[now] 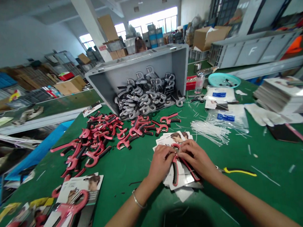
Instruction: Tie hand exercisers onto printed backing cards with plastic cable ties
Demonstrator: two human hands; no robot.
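Note:
A red and black hand grip [175,173] lies on a stack of printed cards [184,183] in front of me. My left hand [161,160] is closed at the grip's upper left side, its thumb and fingers meeting near the spring. From the right, my right hand [193,155] pinches close to the same spot, fingertips almost touching the left ones. Whatever small thing lies between the fingertips is too small to make out. The grip's two handles point toward me below the hands.
Red grips [94,140] are piled left, and a tipped grey crate [181,68] holds grey ones. White cable ties [210,132], yellow-handled pliers [239,171] and card stacks [285,94] lie right. A carded grip [70,209] sits front left. A person's head shows behind the crate.

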